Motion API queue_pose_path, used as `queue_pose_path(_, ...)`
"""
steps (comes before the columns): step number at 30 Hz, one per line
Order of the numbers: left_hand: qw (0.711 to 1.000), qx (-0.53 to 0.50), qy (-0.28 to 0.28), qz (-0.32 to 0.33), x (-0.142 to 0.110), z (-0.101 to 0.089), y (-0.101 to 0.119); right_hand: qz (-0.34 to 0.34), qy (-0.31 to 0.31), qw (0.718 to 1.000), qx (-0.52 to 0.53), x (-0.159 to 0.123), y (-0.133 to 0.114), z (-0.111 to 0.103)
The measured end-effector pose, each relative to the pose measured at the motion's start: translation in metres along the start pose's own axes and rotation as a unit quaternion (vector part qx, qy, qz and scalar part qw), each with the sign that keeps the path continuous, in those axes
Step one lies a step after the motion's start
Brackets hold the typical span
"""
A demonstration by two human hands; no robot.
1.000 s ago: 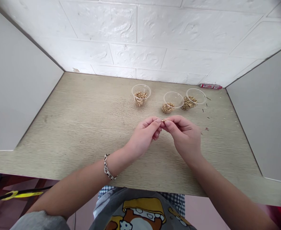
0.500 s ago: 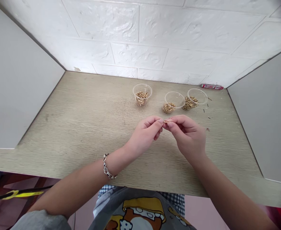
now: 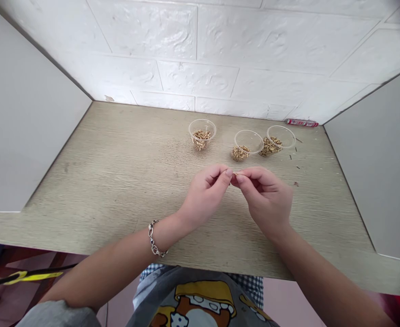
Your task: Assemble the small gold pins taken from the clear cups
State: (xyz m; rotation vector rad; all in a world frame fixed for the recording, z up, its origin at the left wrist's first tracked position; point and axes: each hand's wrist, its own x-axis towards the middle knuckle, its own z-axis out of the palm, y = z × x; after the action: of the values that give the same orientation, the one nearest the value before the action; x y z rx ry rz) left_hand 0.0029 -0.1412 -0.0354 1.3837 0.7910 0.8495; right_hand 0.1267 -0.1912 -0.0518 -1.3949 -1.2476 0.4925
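Note:
My left hand [image 3: 206, 193] and my right hand [image 3: 267, 196] meet fingertip to fingertip above the table. Both are closed in a pinch around a small gold-coloured metal pin [image 3: 234, 174], mostly hidden by the fingers. Just beyond them stand clear plastic cups with similar gold pins inside: a left cup [image 3: 202, 122], a middle cup [image 3: 249, 132] and a right cup [image 3: 281, 129]. The middle cup is nearest to my hands.
The wooden table [image 3: 118, 181] runs back to a white brick-patterned wall [image 3: 177, 32]. Grey panels stand at the left [image 3: 26, 118] and right [image 3: 377, 168]. A red wrapped tube [image 3: 302, 122] lies at the wall. Small dark bits [image 3: 298, 167] are scattered right of the cups.
My fingertips have shifted slightly around the gold pin, and less of it shows now. The lower fingers of my left hand have curled out of sight. The cups stay put.

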Motion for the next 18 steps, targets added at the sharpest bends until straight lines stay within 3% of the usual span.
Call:
queue_pose_path(6,0.999,-0.037,-0.012,0.014,0.0007,0.0009,0.0014,0.012,0.014,0.998,0.054,-0.0012,0.0019,0.0011)
queue_pose_path(18,0.997,-0.074,-0.018,0.017,0.0001,0.0022,0.0004,-0.048,0.048,0.998,0.017,-0.0025,0.0026,0.0013)
